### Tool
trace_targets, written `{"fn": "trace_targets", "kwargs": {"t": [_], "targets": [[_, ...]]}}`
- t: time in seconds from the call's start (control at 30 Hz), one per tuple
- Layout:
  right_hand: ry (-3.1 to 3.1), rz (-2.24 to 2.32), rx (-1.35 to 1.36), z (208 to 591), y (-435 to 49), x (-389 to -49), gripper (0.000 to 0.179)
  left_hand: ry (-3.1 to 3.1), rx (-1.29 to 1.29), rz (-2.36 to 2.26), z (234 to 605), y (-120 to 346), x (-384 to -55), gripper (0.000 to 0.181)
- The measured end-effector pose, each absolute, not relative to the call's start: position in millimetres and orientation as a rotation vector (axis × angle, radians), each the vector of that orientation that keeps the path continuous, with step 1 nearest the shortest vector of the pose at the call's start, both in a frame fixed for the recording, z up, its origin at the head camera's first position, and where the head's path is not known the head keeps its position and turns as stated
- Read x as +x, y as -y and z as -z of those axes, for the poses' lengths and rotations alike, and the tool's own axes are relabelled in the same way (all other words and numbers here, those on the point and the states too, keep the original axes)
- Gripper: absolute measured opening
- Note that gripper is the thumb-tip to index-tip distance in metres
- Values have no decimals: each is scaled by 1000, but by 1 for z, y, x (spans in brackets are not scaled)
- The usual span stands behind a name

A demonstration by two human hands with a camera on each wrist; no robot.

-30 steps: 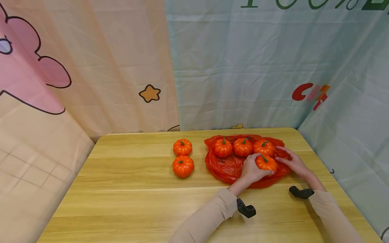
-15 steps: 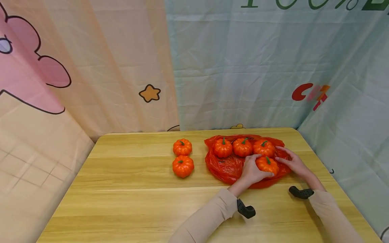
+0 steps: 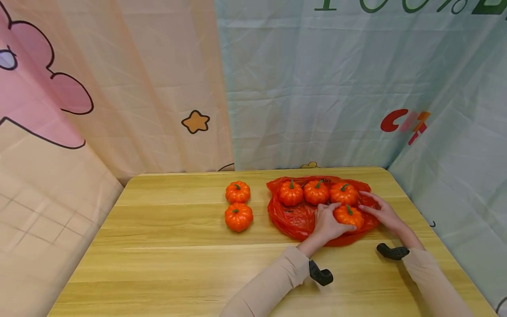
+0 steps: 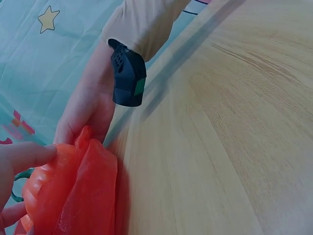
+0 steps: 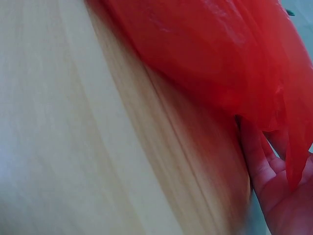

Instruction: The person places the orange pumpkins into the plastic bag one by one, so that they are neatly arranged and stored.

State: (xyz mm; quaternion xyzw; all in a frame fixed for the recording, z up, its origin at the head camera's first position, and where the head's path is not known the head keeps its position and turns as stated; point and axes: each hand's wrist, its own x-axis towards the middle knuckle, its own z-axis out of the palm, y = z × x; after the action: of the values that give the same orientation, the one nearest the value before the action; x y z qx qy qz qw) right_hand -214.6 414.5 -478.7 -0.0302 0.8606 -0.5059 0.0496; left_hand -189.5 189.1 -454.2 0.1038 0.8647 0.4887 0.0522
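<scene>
A small orange toy pumpkin (image 3: 348, 217) with a green stem sits at the front right of an opened red plastic bag (image 3: 298, 222). My left hand (image 3: 328, 222) is curled round its near left side, thumb in front and fingers behind. In the left wrist view, a digit of that hand (image 4: 24, 159) touches the pumpkin (image 4: 41, 183). My right hand (image 3: 383, 212) holds the bag's right edge, which lies between thumb and fingers. The right wrist view shows the bag (image 5: 205, 58) draped over part of the right hand (image 5: 288, 196), hiding some fingers.
Three more pumpkins (image 3: 317, 192) stand in a row along the back of the bag. Left of the bag, two pumpkins (image 3: 238, 217) rest one before the other on the wooden table (image 3: 166, 264). Printed curtains (image 3: 301, 88) hang behind the table and at its sides.
The pumpkin at my left hand has turned and shifted slightly right, its stem now more upright. My left fingers have drawn back a little. The right hand keeps its place.
</scene>
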Motion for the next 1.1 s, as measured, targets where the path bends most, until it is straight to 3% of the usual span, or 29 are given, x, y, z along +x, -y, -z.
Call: {"fn": "trace_targets", "kwargs": {"t": [0.6,1.1], "targets": [[-2646,1509,-76,480,-416,-214,63,-2699,430,-1367,449,-182,-185,72],[-2642,1538,-100,480,-415,-214,62,-2709,592,-1518,429,-146,-184,66]]}}
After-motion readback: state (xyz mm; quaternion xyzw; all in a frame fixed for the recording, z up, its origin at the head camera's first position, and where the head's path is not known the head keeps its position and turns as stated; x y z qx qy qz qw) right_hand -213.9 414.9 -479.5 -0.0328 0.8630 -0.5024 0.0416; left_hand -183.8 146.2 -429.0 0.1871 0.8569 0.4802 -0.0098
